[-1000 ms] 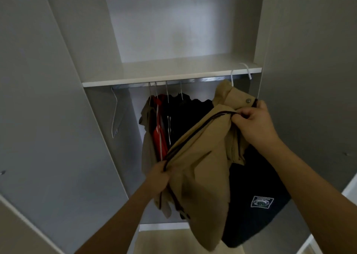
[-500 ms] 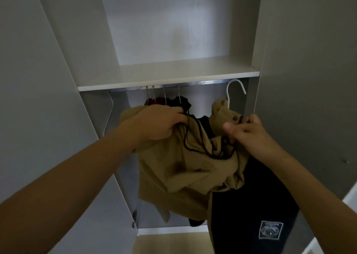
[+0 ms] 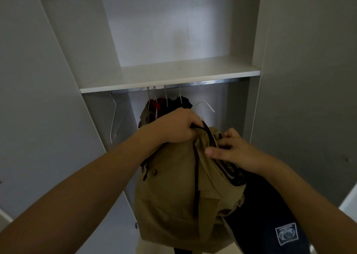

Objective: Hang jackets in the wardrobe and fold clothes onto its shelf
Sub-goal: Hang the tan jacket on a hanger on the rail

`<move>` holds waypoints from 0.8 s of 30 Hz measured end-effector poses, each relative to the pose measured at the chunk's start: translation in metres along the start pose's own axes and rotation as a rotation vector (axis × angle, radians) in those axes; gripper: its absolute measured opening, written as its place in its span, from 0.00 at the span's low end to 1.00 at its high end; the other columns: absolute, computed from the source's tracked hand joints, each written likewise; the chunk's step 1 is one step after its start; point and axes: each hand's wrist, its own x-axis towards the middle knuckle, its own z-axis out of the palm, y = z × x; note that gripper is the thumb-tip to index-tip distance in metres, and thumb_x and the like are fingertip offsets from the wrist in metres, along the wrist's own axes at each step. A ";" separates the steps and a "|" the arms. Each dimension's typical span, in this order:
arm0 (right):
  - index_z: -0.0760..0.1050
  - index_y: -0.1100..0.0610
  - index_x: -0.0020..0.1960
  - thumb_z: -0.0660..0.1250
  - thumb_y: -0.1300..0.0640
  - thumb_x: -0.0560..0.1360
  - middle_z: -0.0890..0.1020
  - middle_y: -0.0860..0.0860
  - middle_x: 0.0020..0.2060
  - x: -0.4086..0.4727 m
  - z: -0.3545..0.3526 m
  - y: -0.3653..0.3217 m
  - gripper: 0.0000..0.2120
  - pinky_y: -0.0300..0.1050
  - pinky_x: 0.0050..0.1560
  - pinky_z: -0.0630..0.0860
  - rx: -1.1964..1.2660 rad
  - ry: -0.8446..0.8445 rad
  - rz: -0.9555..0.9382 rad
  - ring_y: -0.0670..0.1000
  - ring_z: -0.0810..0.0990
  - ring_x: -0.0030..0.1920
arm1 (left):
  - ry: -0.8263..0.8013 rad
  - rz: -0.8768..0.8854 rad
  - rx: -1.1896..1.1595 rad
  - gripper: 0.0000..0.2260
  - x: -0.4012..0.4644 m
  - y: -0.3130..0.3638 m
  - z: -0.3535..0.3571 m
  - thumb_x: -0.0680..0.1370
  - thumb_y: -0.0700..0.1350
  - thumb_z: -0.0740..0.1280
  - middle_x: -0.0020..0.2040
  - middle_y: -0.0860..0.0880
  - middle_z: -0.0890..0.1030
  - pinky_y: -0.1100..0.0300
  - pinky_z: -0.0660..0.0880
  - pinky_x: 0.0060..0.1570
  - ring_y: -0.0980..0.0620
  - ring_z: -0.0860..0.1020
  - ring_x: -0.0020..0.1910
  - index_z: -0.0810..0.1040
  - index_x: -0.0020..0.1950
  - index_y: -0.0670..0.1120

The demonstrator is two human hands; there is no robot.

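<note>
In the centre of the frame, a tan jacket (image 3: 173, 192) hangs bunched from both hands in front of the open wardrobe (image 3: 63, 41). The left hand (image 3: 173, 126) grips the top of the jacket with its fingers curled round the cloth and a dark edge trim. The right hand (image 3: 233, 151), just to the right of it, pinches the jacket's collar area, thumb stretched along the cloth. A white hanger hook (image 3: 205, 106) shows just above and between the hands, apart from the rail (image 3: 212, 82). A dark garment (image 3: 270, 219) with a pale square badge hangs at lower right, under the right forearm. Behind the hands, dark and red clothes (image 3: 166, 107) hang from the rail under the white shelf (image 3: 173, 76), and a bare white hanger (image 3: 114, 118) hangs at the rail's left end.
</note>
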 end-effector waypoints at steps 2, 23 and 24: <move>0.78 0.51 0.32 0.73 0.37 0.65 0.65 0.44 0.45 0.000 0.003 0.000 0.17 0.38 0.45 0.72 -0.120 0.011 -0.026 0.36 0.72 0.41 | -0.008 0.001 0.003 0.13 0.001 0.006 0.003 0.77 0.37 0.66 0.53 0.51 0.84 0.63 0.75 0.56 0.56 0.81 0.49 0.84 0.57 0.48; 0.73 0.54 0.30 0.65 0.55 0.73 0.69 0.44 0.42 0.005 0.028 0.031 0.13 0.45 0.39 0.65 0.124 0.536 0.127 0.46 0.73 0.40 | 0.841 -0.406 -1.289 0.04 -0.073 -0.052 0.099 0.76 0.45 0.69 0.46 0.51 0.83 0.64 0.78 0.44 0.54 0.81 0.48 0.83 0.48 0.49; 0.72 0.53 0.30 0.64 0.54 0.73 0.69 0.44 0.42 0.005 0.029 0.032 0.13 0.46 0.39 0.66 0.116 0.564 0.135 0.47 0.73 0.40 | 0.866 -0.384 -1.301 0.05 -0.071 -0.051 0.098 0.78 0.41 0.66 0.45 0.50 0.83 0.64 0.77 0.43 0.55 0.81 0.46 0.82 0.48 0.47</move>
